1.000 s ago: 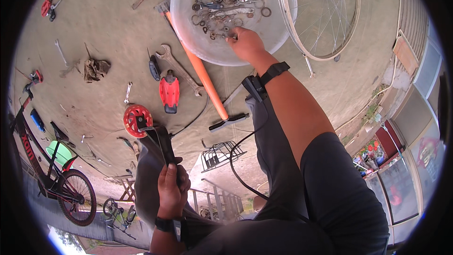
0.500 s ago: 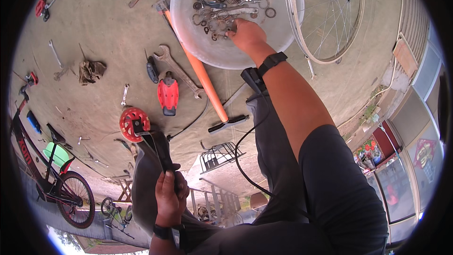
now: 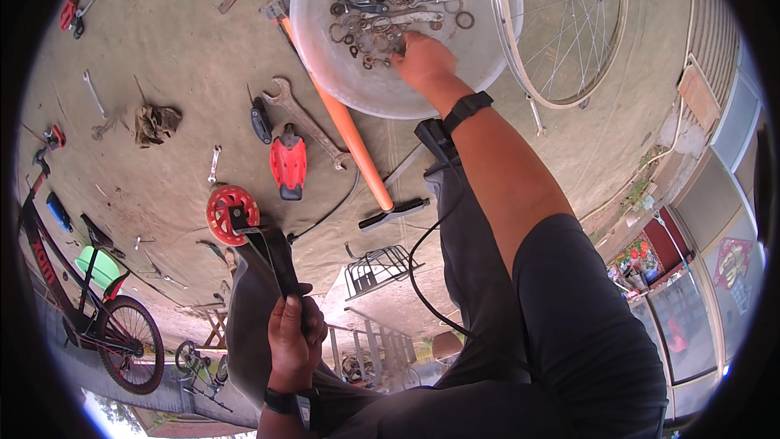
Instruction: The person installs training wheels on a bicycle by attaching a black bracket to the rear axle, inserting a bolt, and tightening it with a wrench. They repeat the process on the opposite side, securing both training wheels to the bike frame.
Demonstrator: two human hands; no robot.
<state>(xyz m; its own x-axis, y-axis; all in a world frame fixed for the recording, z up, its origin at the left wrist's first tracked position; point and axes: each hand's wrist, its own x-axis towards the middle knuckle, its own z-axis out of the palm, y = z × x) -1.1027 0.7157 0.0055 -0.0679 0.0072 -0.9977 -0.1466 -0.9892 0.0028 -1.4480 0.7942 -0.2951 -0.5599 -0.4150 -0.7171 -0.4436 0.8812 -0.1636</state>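
Observation:
My left hand [image 3: 294, 343] is wrapped around the black metal arm [image 3: 280, 264] of a bicycle training wheel. Its red plastic wheel [image 3: 221, 215], pierced with holes, points away from me near my left knee. My right hand [image 3: 427, 63] reaches into a wide translucent plastic basin [image 3: 382, 104] at the far side. The fingers are bent down and pressed together at the near edge of a pile of small metal parts [image 3: 382, 20]. Rings, washers, nuts and a chain-like bunch lie there. Anything between those fingertips is hidden.
An orange-handled pump [image 3: 356, 146] lies beside the basin, near a large wrench [image 3: 305, 120], a black folding tool [image 3: 261, 120] and a red-and-black part [image 3: 288, 162]. A spoked wheel [image 3: 561, 24] stands right of the basin. Left are a small spanner [image 3: 214, 164] and a bicycle [image 3: 89, 293].
My right fingers have shifted slightly among the parts in the basin. The left hand and the training wheel stay almost where they were.

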